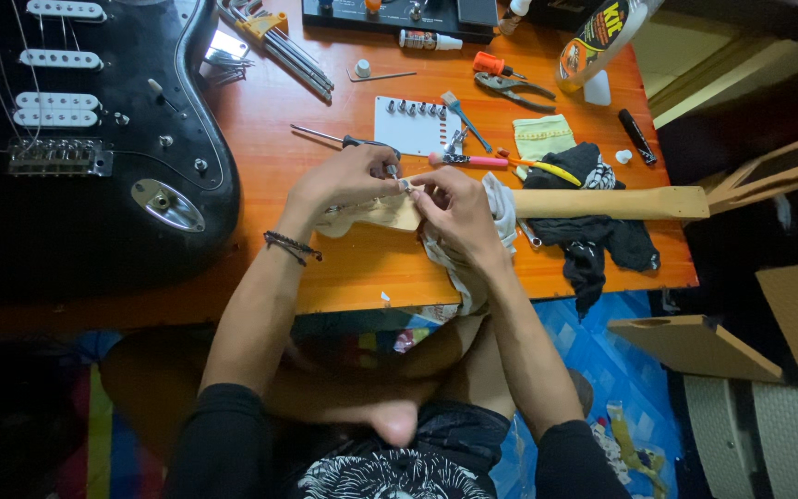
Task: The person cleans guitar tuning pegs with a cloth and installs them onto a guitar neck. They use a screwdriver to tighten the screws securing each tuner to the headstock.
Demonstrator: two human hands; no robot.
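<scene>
Single head-worn view, looking steeply down from above the orange table [353, 268]. Close range, table filling the upper frame, its near edge crossing mid-frame. Below that edge, lap and forearms; right of the table, floor. No second view for overlap.

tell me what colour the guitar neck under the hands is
Pale natural wood; the guitar neck shows best in the head view.

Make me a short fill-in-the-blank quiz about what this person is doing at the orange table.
1. Both hands, the left hand and the right hand, work at the head end of a wooden guitar ____.
2. The guitar body lying at the left is ____ in colour.
3. The pliers have an ____ handle.

Missing words: neck; black; orange
</scene>
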